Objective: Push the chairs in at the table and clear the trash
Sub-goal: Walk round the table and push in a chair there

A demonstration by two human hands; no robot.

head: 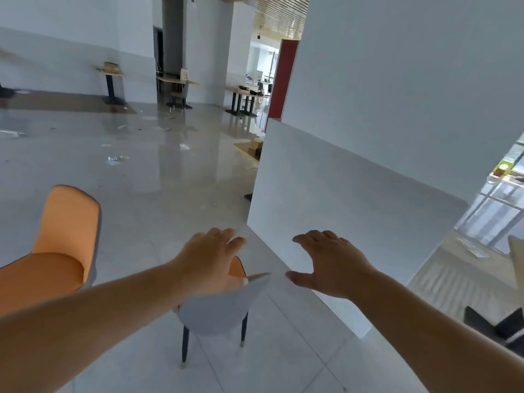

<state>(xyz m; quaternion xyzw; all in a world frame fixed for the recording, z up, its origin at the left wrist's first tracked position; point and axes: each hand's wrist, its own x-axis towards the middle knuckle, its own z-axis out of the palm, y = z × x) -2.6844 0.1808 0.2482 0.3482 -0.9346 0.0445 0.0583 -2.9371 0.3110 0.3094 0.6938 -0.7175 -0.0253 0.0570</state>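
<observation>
Head view: both bare arms are reaching forward over pale floor tiles. Left hand [211, 259] is sitting open, fingers spread, over the top edge of a chair [218, 313] with a grey back shell, orange inner face and dark legs; palm is looking like it is touching the backrest top, but no closed grasp is showing. Right hand [329, 265] is hanging open too, fingers splayed, holding nothing, just right of that chair and in front of a white wall corner [326, 194]. Second orange chair [61, 251] is standing at the left edge, apart from the grey-backed one, seat facing right. Right edge: a dark cross-shaped base [499, 327] is lying on the floor. Further out, scraps of trash [116, 159] are lying scattered on the glossy floor. Far back, pedestal tables [110, 72] are standing along the wall, one carrying a box-like item, too small to identify.
</observation>
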